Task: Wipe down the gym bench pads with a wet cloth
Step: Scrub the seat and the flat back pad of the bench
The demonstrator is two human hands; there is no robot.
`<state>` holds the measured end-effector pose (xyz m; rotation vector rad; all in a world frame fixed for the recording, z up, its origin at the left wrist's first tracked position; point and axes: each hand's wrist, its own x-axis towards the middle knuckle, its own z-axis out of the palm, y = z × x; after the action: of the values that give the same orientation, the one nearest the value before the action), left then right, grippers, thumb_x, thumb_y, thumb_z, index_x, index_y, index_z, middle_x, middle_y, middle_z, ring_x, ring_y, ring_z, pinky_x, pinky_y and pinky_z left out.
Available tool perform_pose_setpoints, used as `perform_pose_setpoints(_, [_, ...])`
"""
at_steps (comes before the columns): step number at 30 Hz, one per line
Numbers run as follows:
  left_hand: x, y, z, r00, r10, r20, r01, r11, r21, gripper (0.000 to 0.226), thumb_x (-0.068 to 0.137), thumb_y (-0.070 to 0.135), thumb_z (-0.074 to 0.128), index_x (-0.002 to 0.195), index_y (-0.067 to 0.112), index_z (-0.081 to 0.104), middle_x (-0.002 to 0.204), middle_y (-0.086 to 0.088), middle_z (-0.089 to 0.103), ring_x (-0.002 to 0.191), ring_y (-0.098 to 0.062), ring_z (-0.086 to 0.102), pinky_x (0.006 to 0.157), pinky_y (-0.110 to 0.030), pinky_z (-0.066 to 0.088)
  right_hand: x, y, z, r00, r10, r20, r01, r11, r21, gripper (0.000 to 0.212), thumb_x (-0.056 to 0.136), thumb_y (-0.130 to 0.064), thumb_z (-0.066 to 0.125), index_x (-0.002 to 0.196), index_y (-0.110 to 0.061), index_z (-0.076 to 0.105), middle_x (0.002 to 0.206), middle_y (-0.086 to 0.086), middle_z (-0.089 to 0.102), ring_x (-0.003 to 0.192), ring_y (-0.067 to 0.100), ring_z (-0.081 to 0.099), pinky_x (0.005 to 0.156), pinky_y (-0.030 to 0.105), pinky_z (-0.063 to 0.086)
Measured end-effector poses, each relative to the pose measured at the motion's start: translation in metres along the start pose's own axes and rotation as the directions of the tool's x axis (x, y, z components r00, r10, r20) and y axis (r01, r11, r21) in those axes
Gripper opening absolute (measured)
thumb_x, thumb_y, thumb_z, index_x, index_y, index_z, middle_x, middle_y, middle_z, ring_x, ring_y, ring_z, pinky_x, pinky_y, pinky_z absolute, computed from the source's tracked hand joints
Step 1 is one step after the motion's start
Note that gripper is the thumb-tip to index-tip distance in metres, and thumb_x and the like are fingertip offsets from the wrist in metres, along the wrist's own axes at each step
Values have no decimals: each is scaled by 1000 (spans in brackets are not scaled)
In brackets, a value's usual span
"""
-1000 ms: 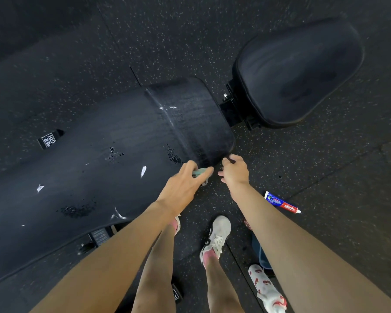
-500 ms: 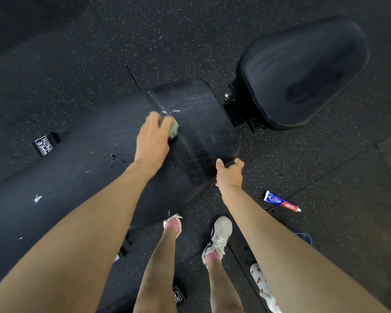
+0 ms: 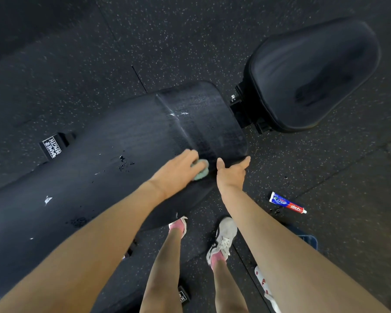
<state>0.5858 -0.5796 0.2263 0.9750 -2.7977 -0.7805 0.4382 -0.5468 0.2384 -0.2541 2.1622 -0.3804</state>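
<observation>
White shoes stand on the speckled floor, with a toothpaste tube to the right. The left hand curls over a pale green cloth (somewhat blurred) at the long pad's near edge. Just beside it, the right hand rests there with fingers spread. Beyond lies the seat pad.

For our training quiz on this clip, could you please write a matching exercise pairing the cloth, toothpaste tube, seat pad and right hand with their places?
Things: 1 cloth; 2 toothpaste tube; 3 seat pad; 4 right hand.
Places: a on the floor; b resting on the long pad's near edge; c under the left hand; d beyond the long pad's end.
Pairs: 1-c, 2-a, 3-d, 4-b.
</observation>
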Motion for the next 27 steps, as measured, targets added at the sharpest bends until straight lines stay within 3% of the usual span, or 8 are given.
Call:
perform_pose_setpoints(4, [10, -39, -18, 986, -131, -99, 133, 991, 14, 45, 52, -20, 62, 90, 2, 56, 91, -11, 37, 78, -23, 34, 50, -32, 42, -4, -4, 6, 1000, 1, -29, -3, 999, -48, 95, 94, -34, 57, 151, -20, -18, 151, 20, 21, 132, 38, 37, 102, 50, 37])
perform_pose_setpoints(6, [15, -56, -25, 961, -241, -139, 244, 970, 7, 46, 55, -21, 58, 96, 0, 56, 96, -14, 38, 84, -28, 38, 52, -38, 46, -8, -7, 8, 998, -40, -53, 32, 990, -136, 98, 93, -34, 60, 151, -20, -18, 154, 21, 11, 137, 38, 27, 104, 50, 35])
perform_pose_setpoints(9, [20, -74, -37, 819, -516, -249, 508, 855, -101, 44, 62, -20, 50, 102, -1, 54, 102, -23, 42, 87, -36, 45, 65, -46, 49, -12, -11, 10, 978, -193, -73, 153, 915, -374, 100, 90, -40, 62, 152, -17, -13, 157, 21, -11, 144, 36, 9, 112, 48, 28])
perform_pose_setpoints(11, [22, -83, -45, 717, -627, -303, 597, 778, -195, 45, 67, -19, 46, 106, 1, 52, 107, -21, 40, 89, -33, 45, 73, -45, 48, -13, -14, 11, 953, -300, -48, 242, 845, -476, 99, 90, -44, 61, 152, -16, -11, 157, 20, -16, 147, 33, 0, 117, 45, 20])
perform_pose_setpoints(14, [19, -75, -45, 815, -502, -289, 475, 865, -162, 41, 71, -14, 49, 107, 6, 51, 106, -13, 37, 85, -30, 47, 72, -45, 51, -13, -20, 13, 925, -380, 25, 329, 766, -552, 96, 91, -48, 57, 153, -16, -10, 158, 15, -19, 148, 29, -9, 119, 45, 9])
perform_pose_setpoints(18, [9, -41, -25, 975, -172, -139, 167, 985, -48, 46, 64, -11, 61, 107, 6, 56, 104, -12, 48, 85, -30, 52, 60, -38, 52, -15, -30, 22, 903, -421, 81, 382, 703, -600, 97, 91, -41, 60, 153, -16, -9, 159, 11, -19, 148, 26, -12, 119, 46, 5])
perform_pose_setpoints(21, [10, -42, -18, 998, 33, -60, -25, 992, 126, 45, 52, -10, 71, 93, 8, 64, 88, -8, 57, 77, -20, 41, 55, -30, 46, -16, -34, 29, 905, -406, 123, 389, 679, -623, 100, 90, -30, 64, 152, -14, -13, 158, 10, -21, 147, 26, -15, 120, 47, 2])
perform_pose_setpoints(27, [31, -99, -50, 962, -207, -179, 224, 971, 82, 50, 51, -18, 67, 96, 5, 62, 93, -10, 58, 83, -21, 32, 54, -29, 43, -20, -36, 42, 883, -428, 194, 440, 609, -660, 96, 93, -41, 56, 151, -13, -16, 157, 13, -23, 147, 27, -17, 118, 47, -2])
